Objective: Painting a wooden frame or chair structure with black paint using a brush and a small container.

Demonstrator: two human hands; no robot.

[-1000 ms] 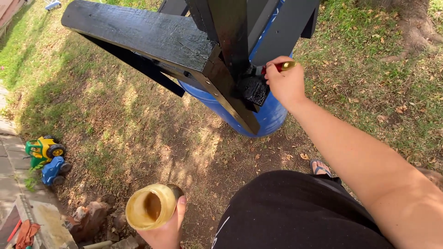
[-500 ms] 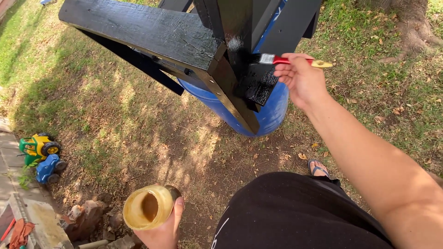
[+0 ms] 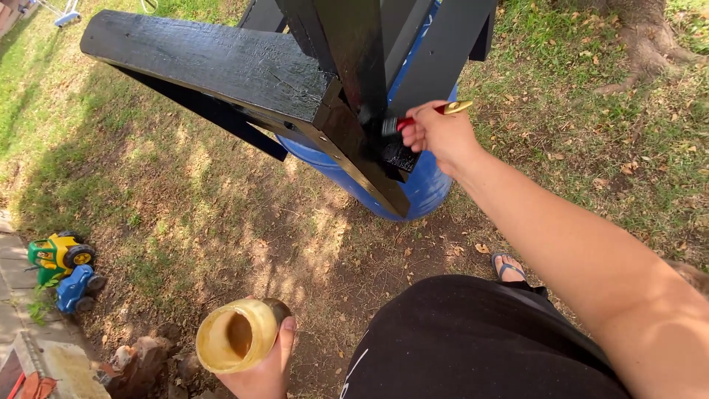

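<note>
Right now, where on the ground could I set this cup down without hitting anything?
The bare dirt and thin grass between the toy trucks and the blue barrel is free. It is crowded by the rocks under the left hand holding the cup, and near the sandalled foot.

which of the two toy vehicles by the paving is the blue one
The blue toy vehicle is the lower one in the head view, just below the green and yellow toy tractor, at the grass edge, far from both hands.
</note>
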